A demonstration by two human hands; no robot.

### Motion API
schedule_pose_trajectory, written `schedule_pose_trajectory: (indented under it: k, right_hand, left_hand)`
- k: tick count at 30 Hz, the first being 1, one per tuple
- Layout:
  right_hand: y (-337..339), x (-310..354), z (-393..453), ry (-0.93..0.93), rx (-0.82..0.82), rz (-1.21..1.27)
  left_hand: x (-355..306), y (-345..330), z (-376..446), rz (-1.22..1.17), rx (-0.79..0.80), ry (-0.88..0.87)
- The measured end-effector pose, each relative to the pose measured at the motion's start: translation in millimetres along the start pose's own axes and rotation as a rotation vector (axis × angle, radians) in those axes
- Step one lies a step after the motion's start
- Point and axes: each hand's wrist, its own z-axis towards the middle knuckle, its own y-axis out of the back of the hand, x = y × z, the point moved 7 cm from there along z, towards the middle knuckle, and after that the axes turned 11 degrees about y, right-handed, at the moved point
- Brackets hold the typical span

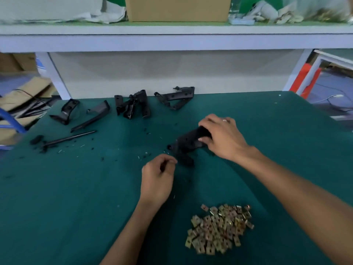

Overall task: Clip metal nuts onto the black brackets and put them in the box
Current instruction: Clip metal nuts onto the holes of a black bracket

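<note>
**Here, one bracket in my right hand, nuts heaped near me**

Here my right hand (221, 137) grips a black bracket (188, 145) at its far end, fingers curled over the top and thumb pressed against its side. The bracket lies low on the green desk (76, 197), and its lower leg points toward my left hand (158, 175). That hand sits just beside the bracket's lower tip, fingers curled in with the fingertips drawn together against the thumb; whether a nut is pinched between them I cannot tell, since the spot is too small and blurred.

The pile of metal nuts (219, 228) lies nearer to me than the bracket, well apart from it, under my right forearm. They are small, square and brass-coloured, heaped loosely.

Beyond the bracket, along the far edge of the desk, lie more black brackets: one pair (176, 97) straight past my right hand, a cluster (132, 105) to the left of that, and further left two more pieces (66, 111) and a long thin black rod (70, 138). Small black and pale scraps (145, 153) dot the cloth left of the held bracket.

Above and behind all this, a white shelf (172, 38) carries a cardboard box (177, 9), directly beyond the bracket.
</note>
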Motion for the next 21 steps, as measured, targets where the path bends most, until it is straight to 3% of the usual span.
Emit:
schedule_pose_trajectory:
  k: [4,6,8,10,12,13,16,21]
  right_hand:
    - [51.4,30.7,-25.5,0.005,-0.227,-0.041]
    - [58.9,51.7,-44.8,0.015,-0.203,-0.088]
    - [53.4,66.8,-63.3,0.006,-0.095,-0.121]
    - [44.1,79.0,-79.2,0.035,-0.015,-0.105]
    - [39.2,93.8,-89.1,0.104,-0.028,-0.078]
    - [39.1,101.2,-92.6,0.134,-0.074,-0.068]
    - [39.3,114.4,-106.1,0.203,-0.313,0.039]
    - [52.5,122.7,-127.8,0.345,-0.81,0.227]
  left_hand:
    - [5.3,34.0,-11.0,-0.402,-0.23,0.054]
    - [2.0,51.7,-21.4,-0.485,-0.316,-0.004]
    - [-14.5,66.2,-33.2,-0.352,-0.341,-0.168]
    - [-44.8,70.4,-49.2,0.01,-0.337,-0.468]
    - [-70.7,52.2,-72.8,0.401,-0.282,-0.784]
    - [-76.8,39.0,-82.4,0.5,-0.217,-0.842]
    - [-74.0,5.1,-96.8,0.563,-0.02,-0.708]
    - [-63.1,5.1,-86.2,0.517,-0.08,-0.575]
